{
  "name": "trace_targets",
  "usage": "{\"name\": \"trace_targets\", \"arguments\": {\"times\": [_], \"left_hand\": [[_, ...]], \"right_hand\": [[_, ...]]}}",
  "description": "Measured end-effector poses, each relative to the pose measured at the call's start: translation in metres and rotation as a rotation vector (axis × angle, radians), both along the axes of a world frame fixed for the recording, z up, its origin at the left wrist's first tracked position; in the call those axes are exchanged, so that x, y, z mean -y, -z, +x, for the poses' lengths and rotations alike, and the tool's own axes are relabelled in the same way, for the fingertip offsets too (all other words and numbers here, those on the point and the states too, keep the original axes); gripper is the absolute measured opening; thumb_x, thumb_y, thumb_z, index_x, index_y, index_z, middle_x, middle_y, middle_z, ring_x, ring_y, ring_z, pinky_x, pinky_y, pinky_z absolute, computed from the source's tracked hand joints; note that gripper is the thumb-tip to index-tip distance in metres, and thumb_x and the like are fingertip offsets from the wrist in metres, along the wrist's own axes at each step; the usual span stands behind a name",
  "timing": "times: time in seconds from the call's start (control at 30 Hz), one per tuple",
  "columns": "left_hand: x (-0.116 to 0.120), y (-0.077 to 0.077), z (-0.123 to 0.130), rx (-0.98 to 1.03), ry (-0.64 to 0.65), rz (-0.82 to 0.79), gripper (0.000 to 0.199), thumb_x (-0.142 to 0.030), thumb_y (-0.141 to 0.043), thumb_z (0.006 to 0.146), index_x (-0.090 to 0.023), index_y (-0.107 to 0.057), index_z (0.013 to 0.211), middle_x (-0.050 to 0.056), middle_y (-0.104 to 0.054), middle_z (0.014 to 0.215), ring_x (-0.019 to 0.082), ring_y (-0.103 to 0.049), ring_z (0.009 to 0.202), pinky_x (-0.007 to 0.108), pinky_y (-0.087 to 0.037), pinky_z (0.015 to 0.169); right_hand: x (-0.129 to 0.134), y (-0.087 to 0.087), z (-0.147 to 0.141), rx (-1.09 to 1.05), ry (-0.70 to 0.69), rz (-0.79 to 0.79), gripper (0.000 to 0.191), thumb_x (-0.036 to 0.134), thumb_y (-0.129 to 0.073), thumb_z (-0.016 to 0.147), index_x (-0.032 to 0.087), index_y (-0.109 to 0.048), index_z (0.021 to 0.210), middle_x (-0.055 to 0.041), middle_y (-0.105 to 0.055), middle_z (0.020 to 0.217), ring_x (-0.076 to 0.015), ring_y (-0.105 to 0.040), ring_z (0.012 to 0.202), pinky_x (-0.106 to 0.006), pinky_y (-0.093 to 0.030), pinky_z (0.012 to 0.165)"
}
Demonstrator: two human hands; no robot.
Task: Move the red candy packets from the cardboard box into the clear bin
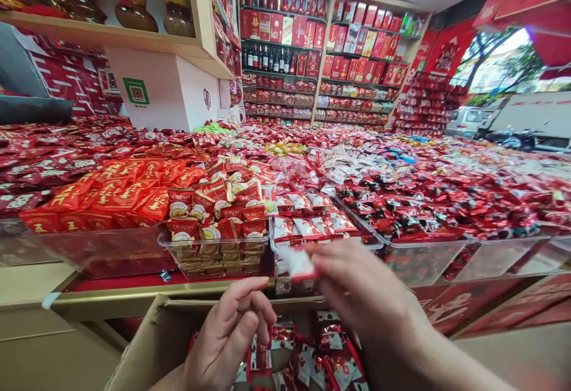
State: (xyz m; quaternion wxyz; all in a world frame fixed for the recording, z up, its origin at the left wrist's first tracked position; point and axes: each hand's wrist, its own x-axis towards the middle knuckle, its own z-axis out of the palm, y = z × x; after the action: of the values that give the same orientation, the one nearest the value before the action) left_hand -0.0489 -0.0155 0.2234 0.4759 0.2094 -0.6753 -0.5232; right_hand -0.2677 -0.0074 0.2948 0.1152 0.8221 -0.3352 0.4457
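Observation:
My right hand (pixel 366 296), a little blurred, pinches a small red and white packet (pixel 300 263) at the front edge of a clear bin (pixel 379 247). Rows of similar red and white packets (pixel 312 224) lie in that bin. My left hand (pixel 234 337) hovers over an open cardboard box (pixel 154 325), fingers curled apart with nothing between them. Inside the box, below both hands, are several loose red and white packets (pixel 307 364).
Left of the bin stand a clear bin of durian packets (pixel 218 248) and one of bright red packets (pixel 111 194). Dark red wrapped sweets (pixel 414 206) fill bins on the right. A gold-edged counter (pixel 111 299) runs behind the box.

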Motion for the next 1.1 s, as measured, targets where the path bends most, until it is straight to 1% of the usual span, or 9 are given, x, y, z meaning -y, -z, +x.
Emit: {"name": "trace_targets", "arguments": {"times": [0.07, 0.17, 0.3, 0.43, 0.53, 0.67, 0.9, 1.0, 1.1], "left_hand": [[0.001, 0.003, 0.001, 0.043, 0.002, -0.017, 0.029, -0.033, -0.034, 0.093, -0.034, -0.039, 0.121, -0.001, -0.057, 0.086, 0.011, -0.057, 0.064, 0.022, -0.048, 0.06], [0.002, 0.006, 0.002, 0.128, -0.018, -0.048, 0.028, -0.03, -0.034, 0.093, -0.035, -0.039, 0.12, -0.001, -0.055, 0.085, 0.011, -0.056, 0.063, 0.023, -0.048, 0.059], [0.004, 0.005, 0.002, 0.255, -0.057, -0.17, 0.028, -0.027, -0.035, 0.092, -0.035, -0.039, 0.119, -0.001, -0.055, 0.082, 0.01, -0.054, 0.061, 0.021, -0.047, 0.056], [0.006, 0.0, 0.001, 0.317, -0.05, -0.277, 0.029, -0.023, -0.034, 0.092, -0.033, -0.039, 0.119, -0.001, -0.055, 0.078, 0.01, -0.053, 0.058, 0.02, -0.046, 0.054], [0.007, -0.002, 0.0, 0.368, -0.077, -0.363, 0.032, -0.019, -0.038, 0.09, -0.032, -0.039, 0.118, -0.001, -0.056, 0.076, 0.01, -0.053, 0.057, 0.018, -0.045, 0.054], [0.008, -0.001, -0.002, 0.411, -0.068, -0.438, 0.034, -0.016, -0.04, 0.087, -0.03, -0.039, 0.118, -0.001, -0.057, 0.075, 0.009, -0.052, 0.054, 0.017, -0.044, 0.051], [0.006, 0.0, -0.004, 0.455, -0.107, -0.506, 0.034, -0.014, -0.044, 0.085, -0.028, -0.042, 0.115, -0.001, -0.057, 0.073, 0.009, -0.049, 0.052, 0.016, -0.041, 0.049], [0.005, -0.003, -0.005, 0.47, -0.119, -0.523, 0.033, -0.013, -0.045, 0.084, -0.028, -0.042, 0.114, -0.001, -0.058, 0.072, 0.008, -0.049, 0.05, 0.015, -0.041, 0.049], [0.005, -0.006, -0.006, 0.48, -0.138, -0.549, 0.033, -0.012, -0.047, 0.083, -0.028, -0.042, 0.112, -0.002, -0.057, 0.07, 0.008, -0.048, 0.049, 0.015, -0.041, 0.048]], "right_hand": [[0.025, -0.019, -0.021, 0.018, 0.197, -0.005, 0.013, 0.014, -0.048, 0.083, 0.02, -0.056, 0.091, -0.0076, -0.066, 0.097, -0.0186, -0.06, 0.091, -0.035, -0.047, 0.078], [0.071, -0.039, -0.05, -0.199, 0.506, 0.149, 0.012, 0.018, -0.046, 0.083, 0.016, -0.057, 0.086, -0.0091, -0.065, 0.096, -0.0192, -0.06, 0.087, -0.031, -0.045, 0.075], [0.114, -0.038, -0.071, -0.46, 0.701, 0.333, 0.018, 0.012, -0.042, 0.082, 0.012, -0.06, 0.081, -0.0115, -0.065, 0.081, -0.0196, -0.06, 0.075, -0.027, -0.04, 0.065], [0.126, -0.028, -0.077, -0.539, 0.732, 0.375, 0.023, 0.008, -0.038, 0.082, 0.009, -0.061, 0.08, -0.0153, -0.064, 0.081, -0.0214, -0.06, 0.075, -0.027, -0.038, 0.063], [0.127, -0.025, -0.077, -0.597, 0.711, 0.418, 0.022, 0.006, -0.04, 0.08, 0.011, -0.061, 0.081, -0.0128, -0.065, 0.082, -0.0198, -0.06, 0.077, -0.026, -0.037, 0.063], [0.128, -0.027, -0.074, -0.659, 0.655, 0.463, 0.02, 0.006, -0.044, 0.077, 0.013, -0.062, 0.081, -0.0086, -0.066, 0.086, -0.0181, -0.059, 0.083, -0.023, -0.037, 0.066], [0.126, -0.039, -0.069, -0.727, 0.643, 0.548, 0.017, 0.006, -0.051, 0.072, 0.011, -0.065, 0.079, -0.0129, -0.068, 0.084, -0.0231, -0.062, 0.083, -0.027, -0.042, 0.068], [0.122, -0.045, -0.057, -0.705, 0.61, 0.53, 0.02, 0.015, -0.051, 0.078, 0.009, -0.064, 0.093, -0.0152, -0.067, 0.093, -0.025, -0.061, 0.091, -0.03, -0.043, 0.078], [0.12, -0.045, -0.041, -0.701, 0.497, 0.505, 0.041, 0.032, -0.052, 0.083, 0.009, -0.053, 0.117, -0.0137, -0.057, 0.12, -0.023, -0.05, 0.112, -0.029, -0.037, 0.092]]}}
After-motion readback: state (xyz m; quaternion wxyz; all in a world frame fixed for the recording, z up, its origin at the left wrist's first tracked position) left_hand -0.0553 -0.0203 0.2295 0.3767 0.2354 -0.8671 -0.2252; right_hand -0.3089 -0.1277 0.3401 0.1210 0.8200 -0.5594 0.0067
